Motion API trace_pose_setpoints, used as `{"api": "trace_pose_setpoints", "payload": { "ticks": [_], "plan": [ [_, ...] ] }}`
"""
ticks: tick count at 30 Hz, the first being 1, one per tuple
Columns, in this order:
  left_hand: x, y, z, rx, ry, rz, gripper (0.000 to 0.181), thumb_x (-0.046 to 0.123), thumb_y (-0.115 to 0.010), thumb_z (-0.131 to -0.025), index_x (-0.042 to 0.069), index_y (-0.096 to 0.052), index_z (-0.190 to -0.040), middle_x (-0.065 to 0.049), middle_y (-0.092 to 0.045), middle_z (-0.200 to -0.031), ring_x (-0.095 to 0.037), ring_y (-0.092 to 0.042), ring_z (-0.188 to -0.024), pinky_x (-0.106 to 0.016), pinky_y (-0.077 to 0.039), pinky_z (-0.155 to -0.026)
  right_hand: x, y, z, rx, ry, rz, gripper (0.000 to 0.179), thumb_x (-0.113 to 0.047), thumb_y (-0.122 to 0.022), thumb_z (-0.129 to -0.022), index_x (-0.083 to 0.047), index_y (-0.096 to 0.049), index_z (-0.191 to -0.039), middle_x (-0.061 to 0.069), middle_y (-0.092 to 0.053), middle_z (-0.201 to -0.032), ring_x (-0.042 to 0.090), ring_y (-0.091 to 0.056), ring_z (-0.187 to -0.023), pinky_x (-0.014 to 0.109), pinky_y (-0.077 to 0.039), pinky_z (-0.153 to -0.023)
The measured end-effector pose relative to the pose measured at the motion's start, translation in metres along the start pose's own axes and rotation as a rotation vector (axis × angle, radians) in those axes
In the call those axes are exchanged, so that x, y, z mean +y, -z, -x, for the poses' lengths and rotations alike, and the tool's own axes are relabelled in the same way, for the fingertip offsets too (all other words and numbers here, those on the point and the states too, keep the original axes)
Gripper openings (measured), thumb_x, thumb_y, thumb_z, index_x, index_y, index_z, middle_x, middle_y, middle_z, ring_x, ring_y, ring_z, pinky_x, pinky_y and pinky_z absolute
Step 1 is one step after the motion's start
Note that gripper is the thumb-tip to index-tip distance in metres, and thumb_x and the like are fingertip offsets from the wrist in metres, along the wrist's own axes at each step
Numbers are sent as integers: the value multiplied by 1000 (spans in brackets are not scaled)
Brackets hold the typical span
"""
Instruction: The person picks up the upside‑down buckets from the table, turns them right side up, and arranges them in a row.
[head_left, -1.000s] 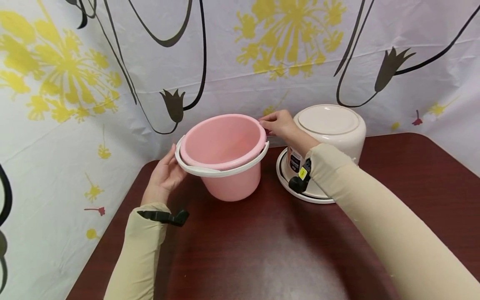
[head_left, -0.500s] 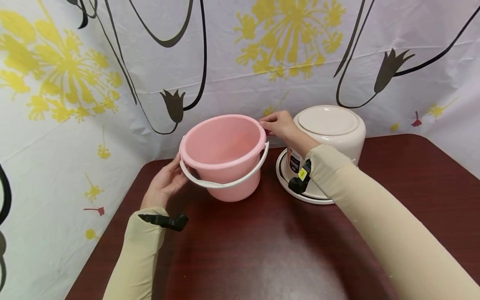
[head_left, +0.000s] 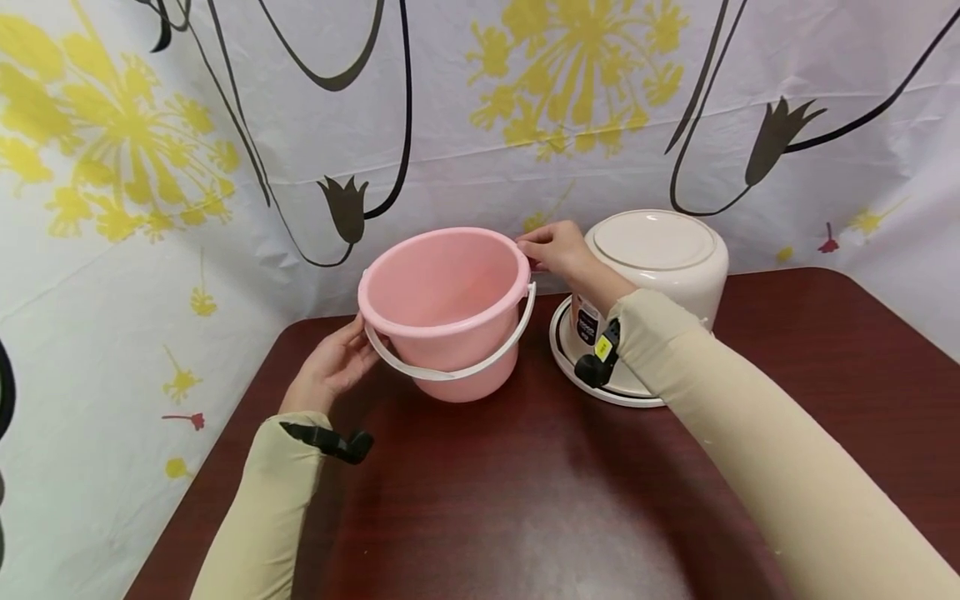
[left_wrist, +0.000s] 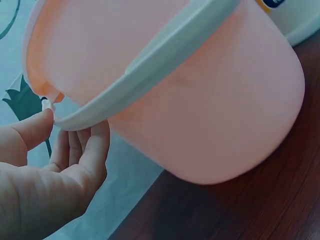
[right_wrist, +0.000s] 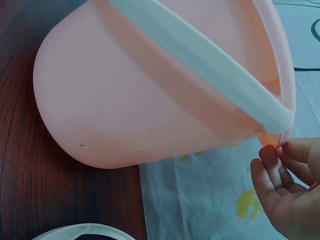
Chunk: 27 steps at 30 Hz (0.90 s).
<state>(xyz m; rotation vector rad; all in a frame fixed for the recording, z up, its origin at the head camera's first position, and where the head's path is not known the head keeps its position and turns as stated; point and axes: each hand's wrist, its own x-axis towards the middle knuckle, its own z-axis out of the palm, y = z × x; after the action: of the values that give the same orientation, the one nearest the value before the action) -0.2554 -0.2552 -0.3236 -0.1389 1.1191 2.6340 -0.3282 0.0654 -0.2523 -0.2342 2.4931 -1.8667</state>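
A pink plastic bucket (head_left: 468, 354) stands tilted on the table, its open mouth toward me. Its white handle (head_left: 442, 375) hangs down across the front. At the left end of the handle, near the rim, my left hand (head_left: 330, 367) holds the bucket. The left wrist view shows the thumb at the handle joint, with the fingers (left_wrist: 95, 145) curled under the handle. My right hand (head_left: 561, 250) pinches the rim on the far right side. In the right wrist view its thumb and fingertips (right_wrist: 270, 156) meet just below the other handle joint.
An upturned cream container (head_left: 675, 267) with a wide black-lined rim (head_left: 566, 354) stands close to the right, partly behind my right forearm. The dark red wooden table (head_left: 487, 492) reaches toward me. Patterned cloth (head_left: 450, 150) hangs behind and on the left.
The white handle has swung down from beside the rim to the front of the bucket. My left hand has shifted slightly lower. The right hand stays at the rim.
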Motion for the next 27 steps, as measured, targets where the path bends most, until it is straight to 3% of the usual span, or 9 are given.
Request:
{"api": "trace_pose_setpoints", "payload": {
  "ticks": [8,12,14,17,22,27],
  "plan": [
    [6,3,0,9,-9,-155,28,15,-44,-96,8,-69,-84,-3,-63,-87,-14,-61,-84,-28,-50,-77,0,1,-3,-11,-28,-3,28,-8,-56,-90,8,-60,-113,19,-62,-104,3,-57,-59,20,-51,-65],
    [10,3,3,44,-3,-306,25,16,-48,-95,14,-70,-84,0,-65,-89,-13,-59,-91,-28,-49,-78,2,4,-4,-18,-31,-1,30,-10,-56,-90,8,-59,-114,8,-64,-85,3,-58,-59,21,-52,-66],
    [12,3,5,61,-4,-388,22,17,-51,-94,17,-70,-85,1,-65,-91,-13,-59,-93,-32,-46,-87,3,6,-4,-28,-31,-16,30,-10,-55,-91,9,-59,-114,2,-62,-77,3,-58,-58,25,-52,-69],
    [15,3,10,88,-13,-475,16,19,-54,-93,19,-69,-88,2,-65,-93,-13,-59,-93,-32,-45,-90,2,12,0,-57,-31,-28,32,-12,-53,-92,9,-57,-116,-1,-62,-73,5,-59,-59,29,-52,-72],
    [20,6,23,117,-28,-494,14,18,-55,-93,17,-67,-88,1,-64,-90,-13,-60,-88,-27,-49,-79,-1,20,11,-111,-3,27,33,-15,-53,-93,7,-57,-117,1,-65,-81,6,-62,-66,26,-53,-69],
    [21,9,38,90,-21,-504,18,15,-52,-94,18,-68,-87,0,-63,-88,-12,-61,-84,-27,-50,-79,-2,24,24,-160,59,96,32,-16,-53,-93,7,-58,-116,9,-66,-92,10,-62,-74,26,-52,-70]
  ]
}}
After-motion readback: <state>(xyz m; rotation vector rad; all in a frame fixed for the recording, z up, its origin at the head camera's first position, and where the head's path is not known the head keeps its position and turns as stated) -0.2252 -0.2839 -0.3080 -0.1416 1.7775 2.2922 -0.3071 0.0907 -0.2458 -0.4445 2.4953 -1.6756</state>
